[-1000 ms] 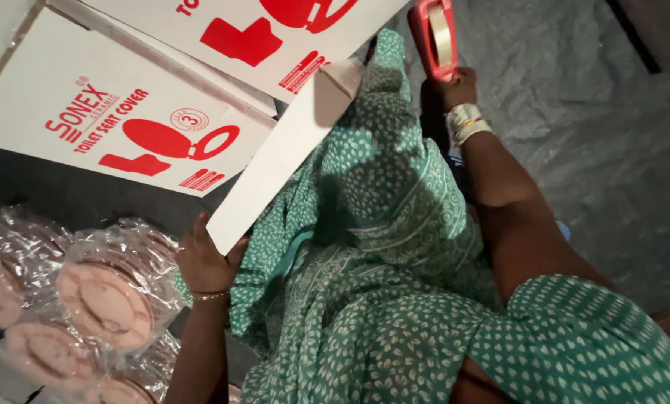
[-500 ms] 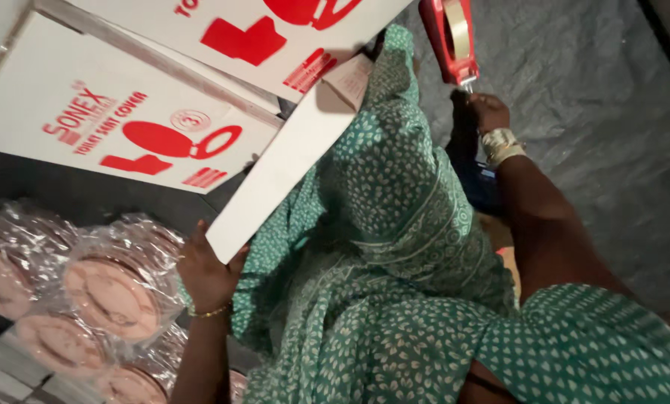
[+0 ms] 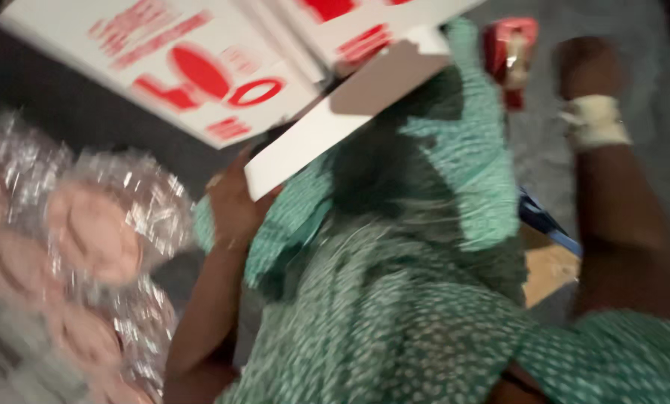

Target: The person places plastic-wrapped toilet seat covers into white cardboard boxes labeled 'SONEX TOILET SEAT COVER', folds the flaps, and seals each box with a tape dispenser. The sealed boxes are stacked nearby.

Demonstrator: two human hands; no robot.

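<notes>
White cardboard carton w/ red print (image 3: 200,75), flaps open, sits top-left, tilted. Left hand (image 3: 234,206) grips the lower edge of its long white flap (image 3: 312,135), fingers closed on it. Right hand (image 3: 585,67), wrist wrapped in pale bangles, is by a red tape dispenser (image 3: 511,52); grip too blurred to tell. Step looks like flap-closing before sealing; next calls for flap pressed flat. Plastic-wrapped pink round items (image 3: 96,232) lie left; green dotted garment (image 3: 425,299) below.
</notes>
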